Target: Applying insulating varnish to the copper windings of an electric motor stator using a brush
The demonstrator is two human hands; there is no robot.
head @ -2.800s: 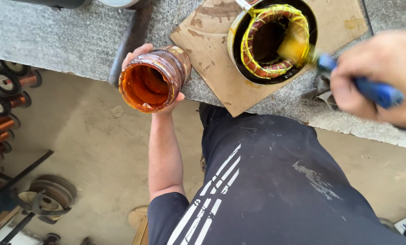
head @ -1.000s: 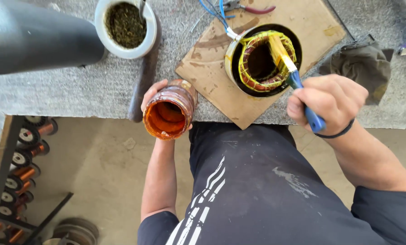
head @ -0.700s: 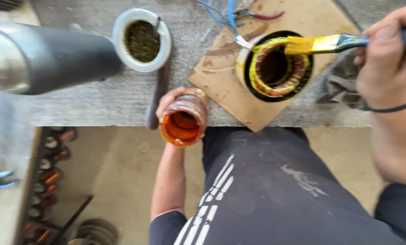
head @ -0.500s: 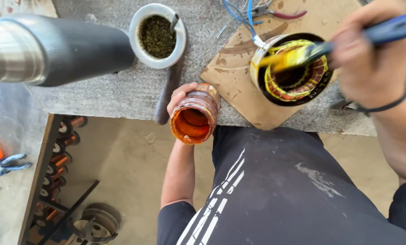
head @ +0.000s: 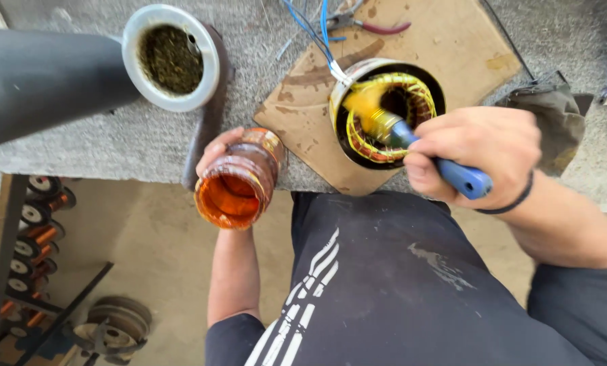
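Your right hand (head: 470, 152) is clenched round the blue plastic handle of a flat paintbrush (head: 412, 139), whose yellow-wet bristles press against the inner left side of the copper winding in a round steel motor stator (head: 388, 112). The stator sits on a stained square of brown cardboard (head: 453, 47) on the grey stone worktop (head: 100, 142), with blue lead wires (head: 314, 27) trailing out from its far rim. Your left hand (head: 212, 152) is wrapped round a varnish-smeared glass jar of orange liquid (head: 232, 186), tipped mouth-toward-you just past the worktop's near edge and left of the cardboard.

To do this well, work the bristles along the coil heads in short strokes and push the liquid down between the wire bundles rather than skating over the top. Load lightly, since drips would pool on the cardboard. Keep the bristles off the blue leads. The jar looks steeply tilted over the floor, so level it between dips and hold it close to the stator to shorten each carry.

A white metal cup of dark grounds (head: 171, 57) and red-handled pliers (head: 371, 26) lie farther back; a dark cylinder (head: 39, 81) lies at the left.
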